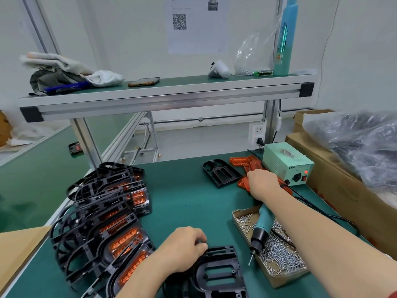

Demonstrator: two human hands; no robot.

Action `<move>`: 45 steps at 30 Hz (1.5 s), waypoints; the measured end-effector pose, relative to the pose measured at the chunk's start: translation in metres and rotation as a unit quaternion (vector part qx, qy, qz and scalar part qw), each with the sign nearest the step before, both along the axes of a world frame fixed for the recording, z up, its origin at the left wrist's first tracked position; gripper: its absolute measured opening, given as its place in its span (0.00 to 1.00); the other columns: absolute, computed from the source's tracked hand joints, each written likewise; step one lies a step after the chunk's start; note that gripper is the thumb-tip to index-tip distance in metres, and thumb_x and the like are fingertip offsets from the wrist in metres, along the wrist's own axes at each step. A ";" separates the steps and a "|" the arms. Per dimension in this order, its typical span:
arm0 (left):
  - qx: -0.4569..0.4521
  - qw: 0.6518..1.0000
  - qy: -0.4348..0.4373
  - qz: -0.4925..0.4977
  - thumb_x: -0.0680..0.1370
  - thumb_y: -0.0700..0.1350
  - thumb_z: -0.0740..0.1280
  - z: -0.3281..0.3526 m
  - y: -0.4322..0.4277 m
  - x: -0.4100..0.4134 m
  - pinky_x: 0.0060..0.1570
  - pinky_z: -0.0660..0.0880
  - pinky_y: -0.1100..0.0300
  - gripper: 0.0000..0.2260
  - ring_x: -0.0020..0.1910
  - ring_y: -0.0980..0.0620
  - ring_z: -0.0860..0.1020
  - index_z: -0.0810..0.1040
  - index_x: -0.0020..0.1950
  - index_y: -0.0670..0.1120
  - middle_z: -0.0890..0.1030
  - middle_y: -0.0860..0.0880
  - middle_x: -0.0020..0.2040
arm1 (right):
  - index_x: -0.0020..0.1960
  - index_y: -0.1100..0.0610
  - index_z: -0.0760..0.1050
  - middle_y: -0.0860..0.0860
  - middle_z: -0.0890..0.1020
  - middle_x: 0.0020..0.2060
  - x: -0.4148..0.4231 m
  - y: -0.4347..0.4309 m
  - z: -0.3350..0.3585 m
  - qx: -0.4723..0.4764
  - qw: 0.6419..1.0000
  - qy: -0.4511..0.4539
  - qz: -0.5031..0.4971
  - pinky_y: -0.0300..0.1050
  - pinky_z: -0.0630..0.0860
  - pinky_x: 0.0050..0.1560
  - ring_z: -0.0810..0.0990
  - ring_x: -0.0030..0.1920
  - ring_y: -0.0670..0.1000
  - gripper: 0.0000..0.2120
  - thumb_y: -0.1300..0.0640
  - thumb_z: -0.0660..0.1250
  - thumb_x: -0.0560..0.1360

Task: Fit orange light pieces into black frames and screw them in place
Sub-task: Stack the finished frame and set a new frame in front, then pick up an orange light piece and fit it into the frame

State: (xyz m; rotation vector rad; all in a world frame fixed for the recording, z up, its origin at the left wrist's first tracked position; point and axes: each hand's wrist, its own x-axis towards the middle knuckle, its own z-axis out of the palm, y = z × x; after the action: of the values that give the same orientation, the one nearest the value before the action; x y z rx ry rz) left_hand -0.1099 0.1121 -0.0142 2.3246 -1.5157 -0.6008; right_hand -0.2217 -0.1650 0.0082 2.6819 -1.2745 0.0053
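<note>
Bench [189,201] — left hand [184,248] grips black frame [217,274]; right hand [261,183] atop orange pieces [237,161], grasp unclear.

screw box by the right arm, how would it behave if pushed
Probably heavy for its size: the screw box is heaped with screws. Its low cardboard walls may flex, and the screwdriver resting in it could shift.

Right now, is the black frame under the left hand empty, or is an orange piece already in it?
Empty. The green table shows through the window of the black frame; nothing orange sits in it.
</note>
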 end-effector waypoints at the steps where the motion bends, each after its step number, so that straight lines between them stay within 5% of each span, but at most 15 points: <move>1: 0.000 1.000 -0.003 -0.002 0.80 0.54 0.63 0.000 -0.001 0.000 0.55 0.73 0.61 0.12 0.55 0.54 0.77 0.79 0.60 0.54 0.80 0.54 0.58 | 0.64 0.55 0.74 0.54 0.80 0.60 -0.001 -0.001 0.000 0.009 1.000 -0.007 0.000 0.50 0.75 0.49 0.81 0.57 0.57 0.14 0.58 0.63 0.79; 8: 0.002 1.000 -0.001 0.009 0.80 0.53 0.63 0.000 -0.005 -0.001 0.54 0.72 0.62 0.12 0.55 0.53 0.78 0.80 0.60 0.54 0.81 0.54 0.58 | 0.70 0.54 0.65 0.57 0.74 0.62 0.008 -0.003 -0.003 0.065 0.997 -0.038 -0.026 0.52 0.76 0.53 0.79 0.60 0.59 0.31 0.38 0.67 0.75; 15: 0.014 1.000 0.009 0.006 0.81 0.51 0.62 0.002 -0.008 0.003 0.56 0.72 0.62 0.12 0.57 0.53 0.77 0.79 0.62 0.53 0.81 0.53 0.60 | 0.60 0.56 0.78 0.55 0.83 0.56 0.015 0.011 0.001 -0.031 0.999 0.011 0.006 0.49 0.77 0.47 0.83 0.55 0.57 0.12 0.62 0.65 0.77; 21: 0.019 1.000 0.005 0.006 0.81 0.50 0.63 0.003 -0.009 0.002 0.57 0.73 0.61 0.11 0.57 0.54 0.78 0.80 0.60 0.53 0.81 0.54 0.59 | 0.62 0.57 0.77 0.59 0.82 0.56 -0.005 0.019 0.017 0.050 0.977 -0.207 -0.022 0.52 0.77 0.54 0.81 0.56 0.62 0.13 0.60 0.62 0.79; 25: 0.024 1.000 0.004 0.008 0.80 0.50 0.63 0.006 -0.008 0.000 0.57 0.72 0.61 0.11 0.57 0.53 0.78 0.80 0.61 0.52 0.81 0.53 0.59 | 0.58 0.50 0.84 0.51 0.86 0.50 -0.018 0.045 0.026 0.170 0.941 -0.289 0.048 0.51 0.79 0.55 0.82 0.51 0.55 0.12 0.58 0.64 0.78; 29: 0.027 1.000 -0.005 0.009 0.80 0.49 0.64 0.008 -0.006 -0.002 0.58 0.73 0.60 0.11 0.57 0.51 0.78 0.80 0.60 0.50 0.82 0.51 0.57 | 0.55 0.48 0.86 0.41 0.84 0.37 -0.027 0.073 0.033 0.252 0.926 -0.239 0.147 0.34 0.76 0.40 0.79 0.35 0.38 0.12 0.59 0.66 0.79; 31: 0.019 1.000 0.001 0.024 0.80 0.49 0.65 0.007 -0.005 -0.002 0.59 0.73 0.59 0.12 0.58 0.51 0.78 0.80 0.62 0.50 0.82 0.51 0.58 | 0.59 0.49 0.85 0.38 0.82 0.39 -0.030 0.085 0.034 0.287 0.918 -0.194 0.195 0.28 0.73 0.37 0.78 0.35 0.32 0.14 0.61 0.66 0.80; 36: -0.096 0.991 0.042 0.088 0.72 0.47 0.75 0.006 0.005 -0.002 0.56 0.74 0.59 0.26 0.52 0.55 0.78 0.71 0.68 0.52 0.77 0.55 0.55 | 0.51 0.54 0.83 0.54 0.88 0.42 -0.036 0.105 0.033 0.426 0.851 -0.198 0.233 0.43 0.81 0.46 0.85 0.39 0.49 0.09 0.66 0.69 0.77; 41: -0.189 0.974 0.122 0.039 0.68 0.45 0.79 0.010 0.022 -0.005 0.56 0.76 0.62 0.25 0.50 0.61 0.80 0.74 0.58 0.65 0.82 0.58 0.51 | 0.45 0.53 0.81 0.51 0.87 0.36 -0.037 0.115 0.032 0.444 0.836 -0.194 0.257 0.35 0.76 0.35 0.84 0.34 0.46 0.08 0.66 0.71 0.76; 45: -0.222 0.964 0.135 0.047 0.68 0.45 0.80 0.015 0.028 -0.008 0.55 0.77 0.63 0.26 0.47 0.62 0.81 0.75 0.60 0.61 0.83 0.58 0.48 | 0.45 0.52 0.83 0.51 0.86 0.35 -0.037 0.122 0.033 0.450 0.832 -0.187 0.265 0.33 0.74 0.33 0.83 0.32 0.44 0.09 0.66 0.71 0.76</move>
State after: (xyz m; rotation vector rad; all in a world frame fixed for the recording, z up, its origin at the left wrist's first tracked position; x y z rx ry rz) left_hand -0.1178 0.1406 0.0007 1.8759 -1.2546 -0.4701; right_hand -0.2588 -0.0432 0.0414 3.9510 -0.5888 -0.0006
